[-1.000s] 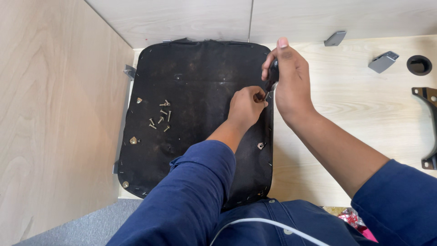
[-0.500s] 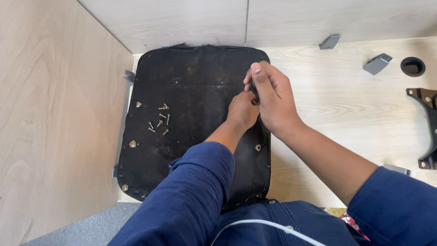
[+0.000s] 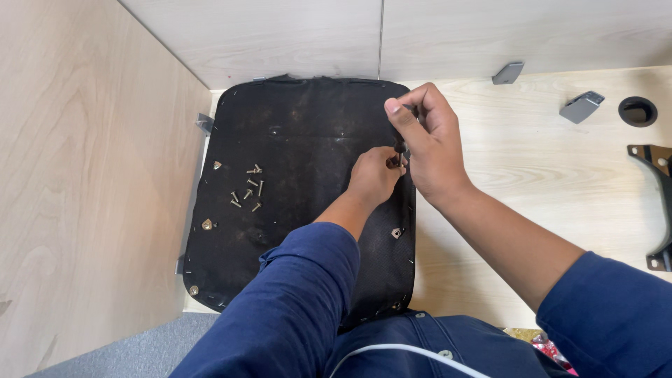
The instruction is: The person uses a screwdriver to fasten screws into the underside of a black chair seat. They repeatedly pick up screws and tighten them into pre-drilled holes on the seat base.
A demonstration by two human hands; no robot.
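Note:
A black seat base lies upside down on the pale wooden surface. My right hand grips a dark-handled screwdriver held upright near the base's right edge. My left hand is pinched around the tool's tip, right against the right hand; whatever sits under the tip is hidden. A small heap of loose screws rests on the base to the left of my hands.
Metal fittings show at points on the base. Two grey plastic pieces and a round black hole lie to the right. A black metal bracket sits at the far right edge. Wooden panels wall the left and back.
My right hand has shifted left along the base's right edge, and its grip on the screwdriver has turned. My left hand stays at the tip.

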